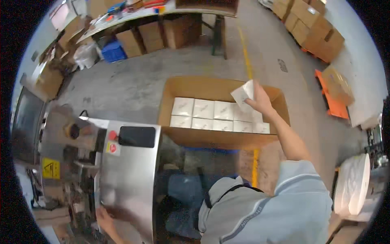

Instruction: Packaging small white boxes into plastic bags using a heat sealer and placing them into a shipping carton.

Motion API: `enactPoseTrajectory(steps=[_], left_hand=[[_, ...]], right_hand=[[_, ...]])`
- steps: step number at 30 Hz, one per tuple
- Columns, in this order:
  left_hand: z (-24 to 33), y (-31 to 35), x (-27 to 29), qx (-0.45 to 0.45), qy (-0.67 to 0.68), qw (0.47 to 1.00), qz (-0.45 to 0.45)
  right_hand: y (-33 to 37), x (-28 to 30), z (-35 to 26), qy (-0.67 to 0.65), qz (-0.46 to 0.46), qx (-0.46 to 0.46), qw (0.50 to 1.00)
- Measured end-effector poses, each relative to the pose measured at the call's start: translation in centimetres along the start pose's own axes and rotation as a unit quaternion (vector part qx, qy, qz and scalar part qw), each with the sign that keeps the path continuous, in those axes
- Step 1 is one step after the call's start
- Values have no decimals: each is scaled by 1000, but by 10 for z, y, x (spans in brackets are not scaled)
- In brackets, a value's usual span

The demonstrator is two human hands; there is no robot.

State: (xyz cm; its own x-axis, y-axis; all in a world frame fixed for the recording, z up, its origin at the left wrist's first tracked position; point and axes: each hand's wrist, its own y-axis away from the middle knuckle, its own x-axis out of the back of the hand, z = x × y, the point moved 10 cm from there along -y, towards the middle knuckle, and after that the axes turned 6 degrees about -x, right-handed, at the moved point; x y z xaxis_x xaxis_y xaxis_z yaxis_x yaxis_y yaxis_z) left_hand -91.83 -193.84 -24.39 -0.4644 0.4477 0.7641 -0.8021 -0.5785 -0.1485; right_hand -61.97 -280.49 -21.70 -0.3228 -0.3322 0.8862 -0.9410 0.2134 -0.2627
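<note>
My right hand [262,99] is closed on a small white box [244,94], tilted above the right part of a large open carton [227,140]. Inside the carton, white boxes [203,108] of the same look stand in rows. My left hand [106,219] is low on the left, at the side edge of a steel machine [130,175]. It is blurred, and what its fingers do cannot be made out.
The machine carries a dark screen [137,136] and a red button [113,135]. A workbench [138,18] with cartons under it stands at the far side. Stacked cartons [310,26] and an orange pallet [331,97] line the right; a large white roll [352,185] is nearer.
</note>
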Motion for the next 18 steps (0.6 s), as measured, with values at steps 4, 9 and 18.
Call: enactPoseTrajectory(steps=[4, 9, 18], left_hand=[[10, 28, -1, 40, -20, 998, -40], [130, 83, 27, -88, -15, 996, -5], [144, 203, 119, 155, 7, 987, 50]], right_hand=[[6, -33, 116, 11, -78, -136, 988], [18, -73, 185, 41, -117, -194, 973], [26, -133, 230, 233, -173, -185, 939]])
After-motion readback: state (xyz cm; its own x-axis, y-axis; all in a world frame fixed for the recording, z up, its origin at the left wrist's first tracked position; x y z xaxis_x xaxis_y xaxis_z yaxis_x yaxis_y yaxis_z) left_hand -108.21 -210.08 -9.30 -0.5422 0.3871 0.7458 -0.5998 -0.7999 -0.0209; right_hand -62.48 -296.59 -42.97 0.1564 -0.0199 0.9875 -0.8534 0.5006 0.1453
